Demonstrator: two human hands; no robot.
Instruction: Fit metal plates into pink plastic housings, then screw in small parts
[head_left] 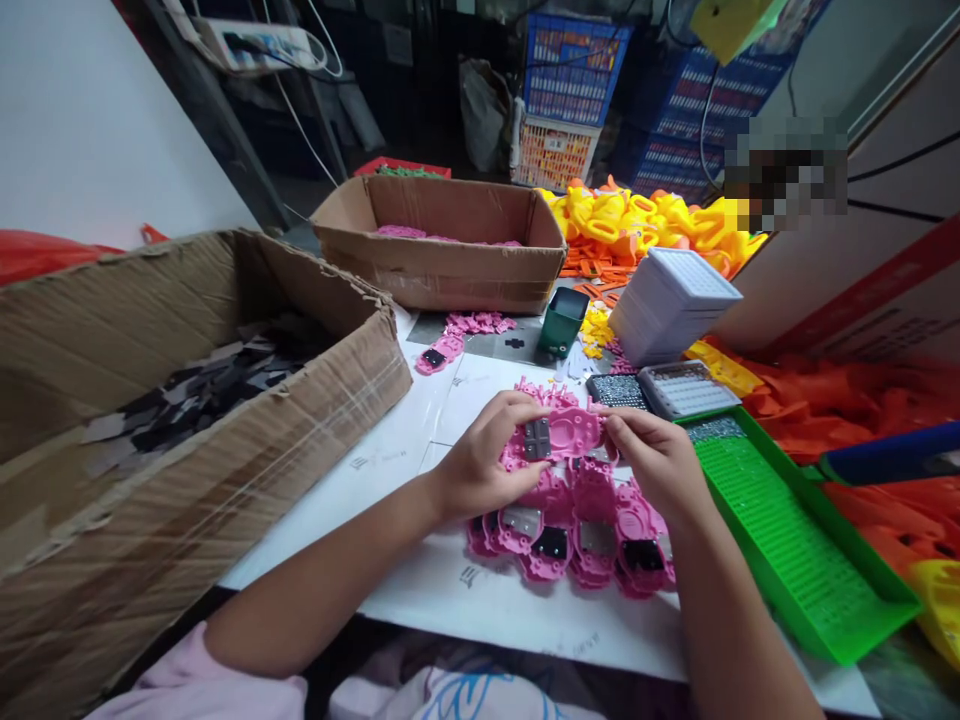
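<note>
My left hand [499,450] grips the left end of a pink plastic housing [574,432], which has a dark grey square plate with a cross shape on it. At the housing's right end, the thumb and fingers of my right hand [646,445] are pinched together; any small part between them is too small to make out. Below my hands lie stacked rows of similar pink housings [546,570], some with black or grey plates. Another pink housing [442,353] with a black plate rests further back, beside a small pile of pink parts [480,323].
A cardboard box [337,400] of dark flat pieces stands left, another cardboard box [442,275] with pink parts behind. To the right are a green tray [847,600], a white tray stack [667,310] and a dark green cup [562,322]. Yellow parts [637,215] are heaped behind.
</note>
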